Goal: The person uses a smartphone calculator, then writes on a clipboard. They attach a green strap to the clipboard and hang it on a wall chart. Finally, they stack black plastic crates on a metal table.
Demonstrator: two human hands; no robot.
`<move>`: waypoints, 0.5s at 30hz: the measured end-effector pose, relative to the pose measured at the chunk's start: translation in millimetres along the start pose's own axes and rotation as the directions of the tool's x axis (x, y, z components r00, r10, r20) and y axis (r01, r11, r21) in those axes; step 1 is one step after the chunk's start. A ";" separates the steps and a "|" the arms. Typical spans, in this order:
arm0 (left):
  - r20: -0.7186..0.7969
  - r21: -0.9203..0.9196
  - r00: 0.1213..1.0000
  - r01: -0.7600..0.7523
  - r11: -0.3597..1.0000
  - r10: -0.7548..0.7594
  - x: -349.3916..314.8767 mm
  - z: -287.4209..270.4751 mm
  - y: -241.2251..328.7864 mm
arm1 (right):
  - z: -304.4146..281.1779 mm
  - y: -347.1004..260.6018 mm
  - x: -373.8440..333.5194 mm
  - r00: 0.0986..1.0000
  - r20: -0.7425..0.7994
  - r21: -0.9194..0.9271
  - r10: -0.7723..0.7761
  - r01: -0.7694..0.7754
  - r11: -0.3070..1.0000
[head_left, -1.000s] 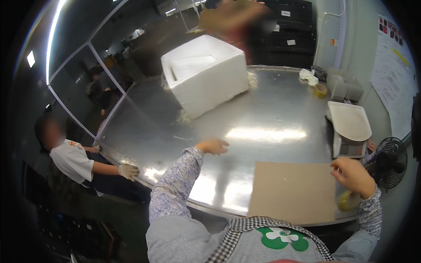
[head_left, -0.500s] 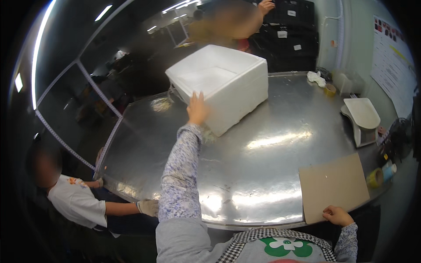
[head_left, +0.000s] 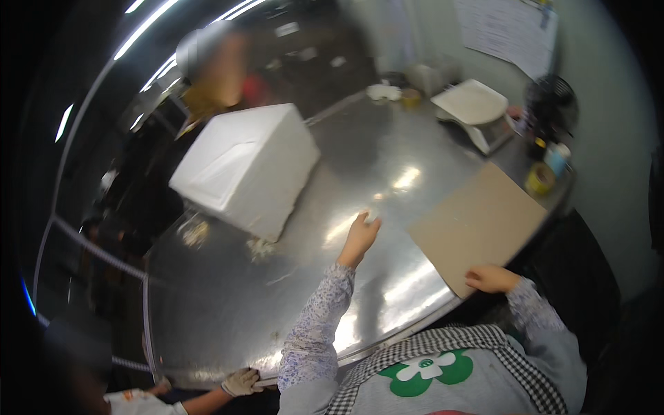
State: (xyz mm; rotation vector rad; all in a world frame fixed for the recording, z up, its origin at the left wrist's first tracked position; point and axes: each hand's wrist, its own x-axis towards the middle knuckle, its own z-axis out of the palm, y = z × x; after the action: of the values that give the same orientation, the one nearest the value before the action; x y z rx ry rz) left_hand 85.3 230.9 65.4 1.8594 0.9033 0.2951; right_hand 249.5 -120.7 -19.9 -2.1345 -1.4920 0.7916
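A flat brown cardboard sheet [head_left: 477, 223] lies on the table's right side. My right hand [head_left: 492, 279] has its fingers curled at the sheet's near edge, gripping it. Over the bare metal to the left of the sheet, my left hand [head_left: 361, 236] reaches forward with thumb and fingers apart. A pale spot shows by its fingertips; I cannot tell whether it is glare. Farther left stands a white foam box [head_left: 273, 166], its open top turned up and to the left, apart from both hands.
The metal table [head_left: 228, 297] has scraps near the box. A white scale [head_left: 474, 107], a roll of yellow tape [head_left: 539, 178], and a black fan [head_left: 551, 97] line the right edge. A co-worker's gloved hand [head_left: 241, 382] rests at the near-left edge; another person stands beyond the box.
My left hand has let go of the foam box and come back right, toward the cardboard. My right hand stays at the sheet's near edge. The view has turned to the right.
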 end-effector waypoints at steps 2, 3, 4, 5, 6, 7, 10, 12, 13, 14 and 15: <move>0.280 -0.158 0.817 -0.478 0.864 0.504 -21.9 43.0 106.5 | -2.4 -31.4 12.3 0.996 0.073 0.055 -0.050 0.046 0.997; 0.378 -0.279 0.645 -0.605 0.746 0.665 -56.1 47.4 148.5 | -14.2 -55.4 11.1 0.990 0.138 0.138 -0.035 0.016 0.990; 0.469 -0.395 0.425 -0.684 0.614 0.774 -91.1 50.4 185.9 | -19.1 -59.5 6.1 0.915 -0.098 -0.249 -0.392 0.359 0.899; 0.520 -0.456 0.253 -0.725 0.516 0.816 -117.4 48.5 206.1 | -21.8 -59.3 1.1 0.949 -0.108 -0.085 -0.297 0.289 0.953; 0.562 -0.490 0.160 -0.725 0.483 0.811 -129.7 48.4 212.7 | -25.1 -59.4 -4.8 0.975 -0.100 0.080 -0.200 0.208 0.975; 0.598 -0.465 0.191 -0.709 0.531 0.779 -124.9 48.8 202.1 | -28.6 -59.5 -10.5 0.992 -0.072 0.240 -0.103 0.118 0.964; 0.588 -0.306 0.563 -0.510 0.804 0.581 -101.8 35.6 156.2 | -36.5 -56.5 -19.4 0.997 -0.026 0.454 0.076 -0.056 0.889; 0.448 -0.273 0.818 -0.259 0.926 0.361 -80.6 7.1 125.0 | -46.0 -41.3 -17.4 0.986 -0.119 0.669 0.118 -0.009 0.743; 0.427 -0.301 0.841 -0.216 0.929 0.333 -75.6 -11.7 112.8 | -60.7 -44.5 -9.2 0.969 -0.192 0.697 0.158 0.021 0.717; 0.424 -0.330 0.850 -0.176 0.927 0.312 -73.0 -31.2 103.2 | -81.4 -50.1 1.6 0.947 -0.250 0.723 0.200 0.045 0.689; 0.428 -0.364 0.855 -0.133 0.922 0.292 -70.4 -48.6 94.9 | -106.6 -59.9 14.9 0.923 -0.343 0.690 0.175 0.121 0.713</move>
State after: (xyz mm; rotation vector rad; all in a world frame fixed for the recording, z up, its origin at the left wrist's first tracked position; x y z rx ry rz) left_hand 52.2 194.5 183.3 1.6171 0.2821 0.1003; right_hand 281.6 -87.9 94.5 -1.5868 -0.7601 0.7323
